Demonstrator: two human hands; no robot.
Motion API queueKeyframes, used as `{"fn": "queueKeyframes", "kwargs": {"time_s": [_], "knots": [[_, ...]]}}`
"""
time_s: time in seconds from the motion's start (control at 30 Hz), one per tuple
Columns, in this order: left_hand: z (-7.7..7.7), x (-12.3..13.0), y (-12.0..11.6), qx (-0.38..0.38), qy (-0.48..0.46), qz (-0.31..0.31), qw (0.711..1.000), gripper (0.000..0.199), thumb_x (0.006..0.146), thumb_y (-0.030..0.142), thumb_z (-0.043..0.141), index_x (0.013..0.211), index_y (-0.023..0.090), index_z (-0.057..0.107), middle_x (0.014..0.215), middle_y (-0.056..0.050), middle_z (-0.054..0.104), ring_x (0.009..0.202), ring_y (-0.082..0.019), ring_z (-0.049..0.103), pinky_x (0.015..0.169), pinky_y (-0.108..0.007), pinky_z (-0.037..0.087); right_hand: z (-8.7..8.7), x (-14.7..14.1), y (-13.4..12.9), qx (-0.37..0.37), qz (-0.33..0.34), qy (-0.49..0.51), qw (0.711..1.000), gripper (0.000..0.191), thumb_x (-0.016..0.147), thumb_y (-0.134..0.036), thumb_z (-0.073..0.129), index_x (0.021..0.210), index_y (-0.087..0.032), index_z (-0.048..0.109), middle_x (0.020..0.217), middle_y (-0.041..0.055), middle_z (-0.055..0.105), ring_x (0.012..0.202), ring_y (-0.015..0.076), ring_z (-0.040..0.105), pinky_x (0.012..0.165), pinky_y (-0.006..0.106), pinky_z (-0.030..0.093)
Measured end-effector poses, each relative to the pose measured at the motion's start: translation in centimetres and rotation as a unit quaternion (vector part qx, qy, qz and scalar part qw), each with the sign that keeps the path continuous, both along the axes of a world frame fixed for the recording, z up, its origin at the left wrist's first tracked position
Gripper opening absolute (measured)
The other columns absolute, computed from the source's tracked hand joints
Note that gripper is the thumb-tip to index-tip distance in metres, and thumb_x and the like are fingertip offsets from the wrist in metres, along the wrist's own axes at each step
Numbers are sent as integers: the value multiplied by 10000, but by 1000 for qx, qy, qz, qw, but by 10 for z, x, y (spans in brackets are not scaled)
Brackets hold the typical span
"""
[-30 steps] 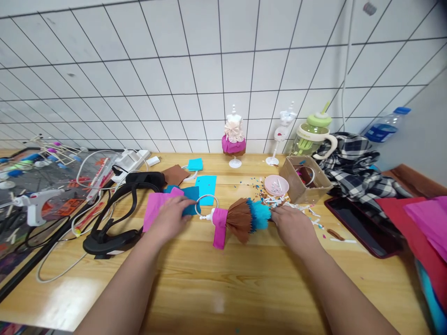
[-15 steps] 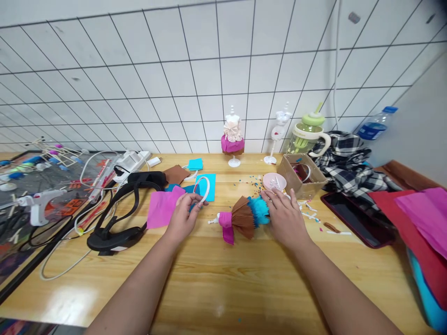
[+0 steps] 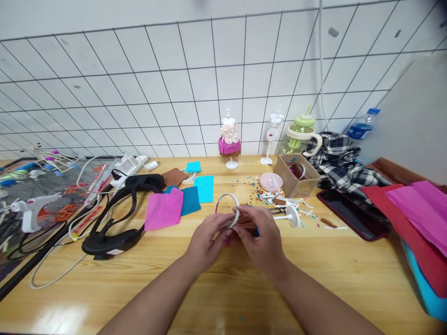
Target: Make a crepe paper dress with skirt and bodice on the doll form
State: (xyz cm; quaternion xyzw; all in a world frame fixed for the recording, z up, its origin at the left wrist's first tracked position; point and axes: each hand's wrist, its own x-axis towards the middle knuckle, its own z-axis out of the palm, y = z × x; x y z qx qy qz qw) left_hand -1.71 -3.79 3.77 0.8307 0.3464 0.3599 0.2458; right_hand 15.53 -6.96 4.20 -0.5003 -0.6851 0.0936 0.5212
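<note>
Both hands have come together at the middle of the table [image 3: 209, 288]. Half a second ago they were apart. Now the left hand [image 3: 206, 239] is pinching a white ring [image 3: 227, 210]. The right hand [image 3: 261, 239] is closing around the paper doll [image 3: 244, 222], which is mostly hiding between the hands. Just behind are pink paper [image 3: 163, 209] and blue paper [image 3: 204, 188]. Farther back, a small dress form [image 3: 229, 142] is standing by the wall.
</note>
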Motion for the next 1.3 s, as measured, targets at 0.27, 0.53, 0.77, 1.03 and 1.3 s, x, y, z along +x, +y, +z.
{"fn": "queueKeyframes", "kwargs": {"time_s": [0.27,0.53,0.77,1.03,1.3], "knots": [[-12,-8,3,122,48,-52,990,506,911,98,483,1380,274,411,1094,-62,715,982,-180,669,867,-322,495,-3,7,-4,4,-5,21,1000,147,862,-272,663,1009,-262,656,890,12,718,867,190,633,777,307,502],[-17,-4,0,91,72,4,993,440,914,145,491,1335,274,478,1058,-55,733,914,-190,685,802,-313,511,-5,10,1,-6,17,-18,1000,75,852,-217,652,806,-227,594,974,17,732,864,189,636,787,335,462],[-12,-1,-7,-40,27,69,996,187,889,234,534,1044,247,638,958,-29,735,875,-192,691,776,-290,539,-6,9,-1,78,-21,-15,997,192,864,-281,644,1039,-230,586,1097,85,677,1005,216,632,828,373,510],[-4,-3,-8,-53,19,39,998,202,902,283,542,1081,227,615,971,-46,713,862,-185,667,791,-292,515,-1,12,-6,101,-26,-51,993,96,888,-213,609,878,-254,695,1066,42,696,919,173,653,822,346,505],[0,-5,-5,-183,-115,30,976,235,911,406,526,953,193,614,833,-36,686,775,-184,631,710,-280,490,0,13,-4,61,6,-12,998,79,882,-236,606,852,-238,679,868,23,687,819,165,627,751,319,501]]}}
